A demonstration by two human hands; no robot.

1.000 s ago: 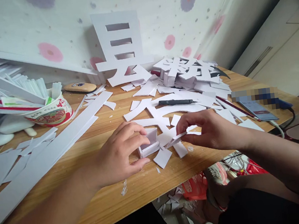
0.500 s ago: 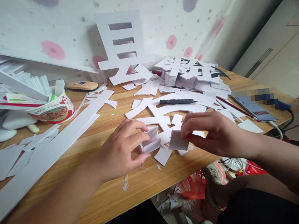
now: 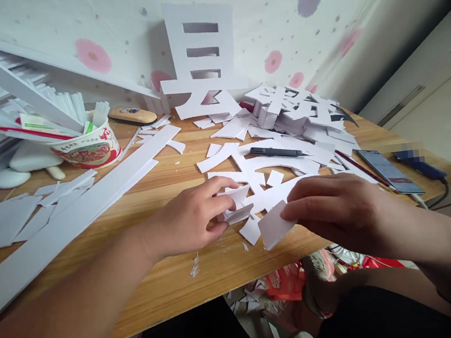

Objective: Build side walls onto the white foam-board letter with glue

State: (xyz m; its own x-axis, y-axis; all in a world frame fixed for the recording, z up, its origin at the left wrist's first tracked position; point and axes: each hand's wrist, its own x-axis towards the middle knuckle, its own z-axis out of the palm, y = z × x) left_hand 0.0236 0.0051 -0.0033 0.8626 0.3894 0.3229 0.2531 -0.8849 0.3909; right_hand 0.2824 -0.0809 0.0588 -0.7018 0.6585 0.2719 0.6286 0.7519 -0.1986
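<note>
Though close together, angled piece (image 3: 242, 214) in curled left hand (image 3: 196, 215), square (image 3: 273, 228) in pinch of right hand (image 3: 335, 205).

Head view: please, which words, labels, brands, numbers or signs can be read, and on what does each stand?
"县", formed by the upright cutout.
Piled cutouts: overlapping, not readable.
Cup: printed characters, too blurred to read.
Phone: screen text, too small to read.
Case: small mark, not readable.

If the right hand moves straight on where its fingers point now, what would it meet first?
Probably the small white box-like piece at the left hand, though depth is unclear.
</note>
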